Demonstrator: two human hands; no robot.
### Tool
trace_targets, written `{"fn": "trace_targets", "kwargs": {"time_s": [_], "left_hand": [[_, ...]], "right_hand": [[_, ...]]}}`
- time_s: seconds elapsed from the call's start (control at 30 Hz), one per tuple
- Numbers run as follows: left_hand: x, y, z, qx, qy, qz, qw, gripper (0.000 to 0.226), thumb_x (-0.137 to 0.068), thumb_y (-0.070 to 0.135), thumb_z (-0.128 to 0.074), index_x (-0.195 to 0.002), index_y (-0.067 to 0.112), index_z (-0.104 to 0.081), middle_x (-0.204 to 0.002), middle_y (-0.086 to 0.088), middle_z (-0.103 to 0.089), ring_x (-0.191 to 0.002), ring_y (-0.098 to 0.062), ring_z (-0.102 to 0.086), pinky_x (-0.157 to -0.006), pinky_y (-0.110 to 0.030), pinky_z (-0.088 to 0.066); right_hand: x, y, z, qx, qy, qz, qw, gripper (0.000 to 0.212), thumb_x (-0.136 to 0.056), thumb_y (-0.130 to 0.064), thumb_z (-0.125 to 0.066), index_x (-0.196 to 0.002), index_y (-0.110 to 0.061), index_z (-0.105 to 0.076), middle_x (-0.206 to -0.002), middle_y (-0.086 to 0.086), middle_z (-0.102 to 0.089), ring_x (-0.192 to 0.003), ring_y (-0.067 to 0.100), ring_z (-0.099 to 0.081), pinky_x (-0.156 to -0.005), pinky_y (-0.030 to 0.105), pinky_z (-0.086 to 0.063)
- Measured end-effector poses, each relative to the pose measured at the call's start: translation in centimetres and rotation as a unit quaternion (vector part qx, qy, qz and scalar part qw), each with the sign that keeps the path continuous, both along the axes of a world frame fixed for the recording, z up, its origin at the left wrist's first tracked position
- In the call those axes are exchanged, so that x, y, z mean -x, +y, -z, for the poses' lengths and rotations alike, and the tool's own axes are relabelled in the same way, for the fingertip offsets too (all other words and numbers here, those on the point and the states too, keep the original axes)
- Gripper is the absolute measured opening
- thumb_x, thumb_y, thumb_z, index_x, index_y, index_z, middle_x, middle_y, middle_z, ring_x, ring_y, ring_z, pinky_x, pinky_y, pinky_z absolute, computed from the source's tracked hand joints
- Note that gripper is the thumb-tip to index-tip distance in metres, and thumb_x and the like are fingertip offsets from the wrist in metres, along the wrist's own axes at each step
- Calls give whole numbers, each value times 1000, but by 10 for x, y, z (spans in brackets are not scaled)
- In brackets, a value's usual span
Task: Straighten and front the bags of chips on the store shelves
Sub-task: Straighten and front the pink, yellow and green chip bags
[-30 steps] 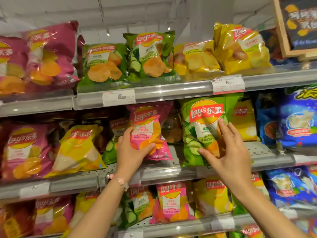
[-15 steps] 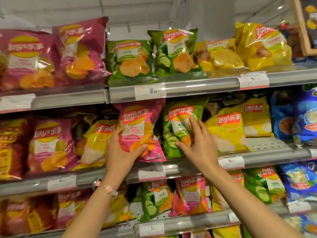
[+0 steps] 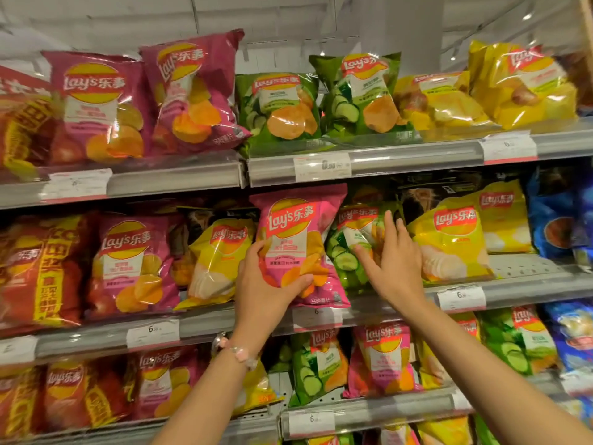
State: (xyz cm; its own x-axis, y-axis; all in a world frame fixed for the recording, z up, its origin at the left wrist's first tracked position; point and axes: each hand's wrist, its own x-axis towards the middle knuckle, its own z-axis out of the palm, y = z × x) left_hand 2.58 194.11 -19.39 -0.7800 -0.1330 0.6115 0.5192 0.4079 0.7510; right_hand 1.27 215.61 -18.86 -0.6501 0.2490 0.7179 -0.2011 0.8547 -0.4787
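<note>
A person faces grey metal store shelves packed with shiny plastic bags of potato chips. On the middle shelf, the left hand grips the lower left edge of a bright pink chip bag with a red and yellow logo, fingers curled over the bag's side and thumb across its front. The bag stands upright at the shelf's front edge, tilted slightly. Just to its right, the right hand lies with straight, spread fingers flat against a green chip bag showing cucumber slices, which sits further back and partly behind the pink one. A yellow chip bag leans just beside the right hand. A beaded pink bracelet circles the left wrist. White price labels are clipped along the shelf rails. Above, dark pink, green and yellow bags fill the top shelf.
</note>
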Motion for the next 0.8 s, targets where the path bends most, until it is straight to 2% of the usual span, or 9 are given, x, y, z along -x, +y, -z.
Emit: {"fn": "trace_targets", "kwargs": {"time_s": [0.07, 0.17, 0.27, 0.33, 0.4, 0.5, 0.6, 0.7, 0.8], "left_hand": [[-2, 2, 1, -5, 7, -8, 1000, 87, -52, 48, -86, -124, 38, -39, -130, 8, -48, -117, -12, -49, -95, -33, -46], [-4, 6, 2, -5, 6, -19, 1000, 99, -46, 57, -82, -131, 35, -35, -132, 8, -48, -118, -12, -50, -93, -34, -49], [-7, 6, 2, -7, -5, -14, 1000, 109, -43, 58, -79, -137, 35, -28, -134, 6, -48, -120, -15, -52, -92, -43, -51], [-9, 4, 3, 1, -1, -13, 1000, 111, -46, 58, -83, -138, 36, -25, -136, 6, -46, -124, -16, -49, -95, -44, -50], [-11, 1, 3, 32, 8, -24, 999, 113, -48, 61, -83, -140, 35, -23, -138, 7, -41, -127, -14, -44, -99, -40, -46], [-16, -6, 1, 76, 7, -7, 997, 114, -46, 69, -78, -140, 36, -23, -137, 11, -35, -127, -9, -36, -99, -29, -40], [-23, -25, 0, 64, 42, -24, 997, 105, -52, 82, -63, -138, 35, -29, -132, 12, -36, -125, -3, -33, -98, -27, -35], [-13, -59, -4, 33, 88, -143, 985, 87, -66, 61, -71, -134, 19, -39, -125, 3, -39, -121, -14, -36, -101, -37, -37], [9, -94, -8, 44, -20, -199, 979, 92, -67, 48, -78, -140, 14, -33, -140, -10, -36, -131, -27, -31, -107, -42, -30]], "right_hand": [[-17, -18, -2, 37, 46, -84, 995, 88, -84, -66, -43, -151, -17, -15, -155, 9, -25, -143, 21, -22, -114, 45, -24], [-36, -47, -8, 189, -74, -267, 942, 109, -66, -73, -62, -151, -30, -9, -155, -3, -24, -134, 14, -36, -101, 26, -42], [-34, -57, -14, 270, -145, -319, 897, 116, -58, -54, -75, -150, -31, -8, -146, -1, -39, -115, 2, -46, -78, 11, -44], [-28, -58, -14, 301, -145, -330, 883, 108, -66, -40, -80, -150, -29, -13, -132, -3, -50, -95, -9, -48, -60, 5, -45], [-23, -59, -11, 326, -133, -331, 876, 98, -69, -29, -81, -148, -25, -22, -112, -11, -54, -85, -13, -47, -51, 2, -43], [-20, -60, -9, 331, -120, -323, 878, 79, -73, -23, -80, -140, -23, -39, -116, -4, -57, -93, -6, -53, -57, 9, -48], [-18, -56, -8, 346, -107, -322, 874, 68, -74, -20, -79, -134, -23, -48, -121, 3, -58, -97, 3, -59, -58, 14, -52], [-18, -49, -8, 347, -93, -314, 879, 67, -73, -19, -79, -133, -23, -50, -118, 2, -60, -95, 1, -59, -55, 11, -50], [-17, -44, -8, 356, -95, -321, 873, 65, -74, -18, -79, -132, -24, -51, -119, 5, -62, -101, 14, -64, -64, 18, -53]]}}
